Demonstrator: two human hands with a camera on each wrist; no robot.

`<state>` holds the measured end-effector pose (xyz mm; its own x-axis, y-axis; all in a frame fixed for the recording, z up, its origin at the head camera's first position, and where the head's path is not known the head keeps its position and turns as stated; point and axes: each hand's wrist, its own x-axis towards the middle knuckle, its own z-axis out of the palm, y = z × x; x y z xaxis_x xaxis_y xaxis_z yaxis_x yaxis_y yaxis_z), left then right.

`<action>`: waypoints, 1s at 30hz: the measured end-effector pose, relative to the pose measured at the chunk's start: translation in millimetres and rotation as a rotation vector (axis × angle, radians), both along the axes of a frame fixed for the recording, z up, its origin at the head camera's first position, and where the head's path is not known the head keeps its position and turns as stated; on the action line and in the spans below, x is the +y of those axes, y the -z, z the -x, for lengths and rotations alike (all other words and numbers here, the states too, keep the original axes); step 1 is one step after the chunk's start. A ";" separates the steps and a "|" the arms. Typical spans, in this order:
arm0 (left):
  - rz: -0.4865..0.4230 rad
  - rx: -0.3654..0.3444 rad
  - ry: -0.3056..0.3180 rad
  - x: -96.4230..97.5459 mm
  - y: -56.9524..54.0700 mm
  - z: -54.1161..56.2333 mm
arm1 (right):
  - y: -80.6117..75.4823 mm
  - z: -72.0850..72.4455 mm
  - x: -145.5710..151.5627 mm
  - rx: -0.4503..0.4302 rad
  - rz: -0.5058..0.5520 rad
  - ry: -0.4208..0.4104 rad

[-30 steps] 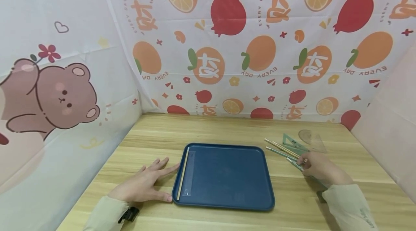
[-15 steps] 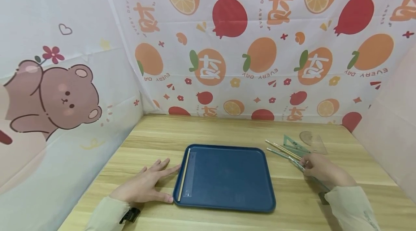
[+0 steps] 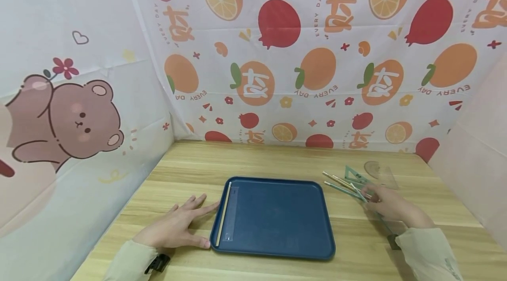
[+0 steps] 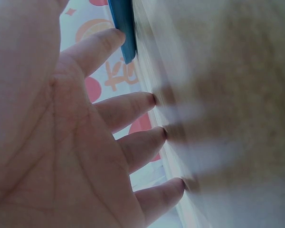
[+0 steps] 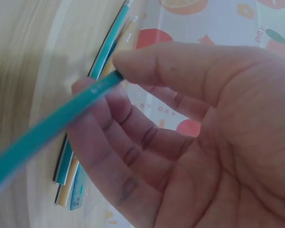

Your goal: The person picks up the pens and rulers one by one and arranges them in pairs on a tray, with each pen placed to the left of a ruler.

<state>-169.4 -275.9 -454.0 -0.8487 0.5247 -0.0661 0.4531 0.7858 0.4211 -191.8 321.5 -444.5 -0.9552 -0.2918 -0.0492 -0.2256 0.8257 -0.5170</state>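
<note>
My left hand [image 3: 178, 226] lies spread on the table at the left of a dark blue tray [image 3: 285, 219], its index finger and thumb touching the tray's rim. In the left wrist view the other fingertips [image 4: 154, 99] rest on the wood. Thumb and fingers of my right hand [image 3: 390, 206] pinch a teal pencil [image 5: 47, 118], held at a slant over the other pencils. Beneath it lie another teal pencil [image 5: 107, 42] and wood-coloured pencils [image 3: 329, 174]. Inside the tray, along its left side, are a wood-coloured pencil [image 3: 223, 215] and a clear ruler [image 3: 231, 215].
Behind the right hand lie a green set square [image 3: 354, 174], a clear protractor [image 3: 372, 167] and a clear triangular piece [image 3: 390, 180]. Patterned cloth [image 3: 277, 74] hangs at the table's back edge, with plainer cloth walls on both sides.
My right hand has taken up the teal pencil; its white end has swung up and now crosses over the pencils beside it. The left hand and tray stay put.
</note>
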 end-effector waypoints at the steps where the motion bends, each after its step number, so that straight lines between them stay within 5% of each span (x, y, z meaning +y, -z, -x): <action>1: 0.001 0.002 0.001 0.0 0.2 0.1 | -0.9 -0.3 -0.7 -0.008 0.016 -0.002; 17: 0.004 0.011 0.011 0.2 2.5 1.5 | -2.8 -3.1 -2.8 -0.073 0.118 -0.045; 30: -0.004 -0.004 0.002 -0.2 0.7 0.2 | -7.6 0.8 -11.3 0.028 0.107 -0.077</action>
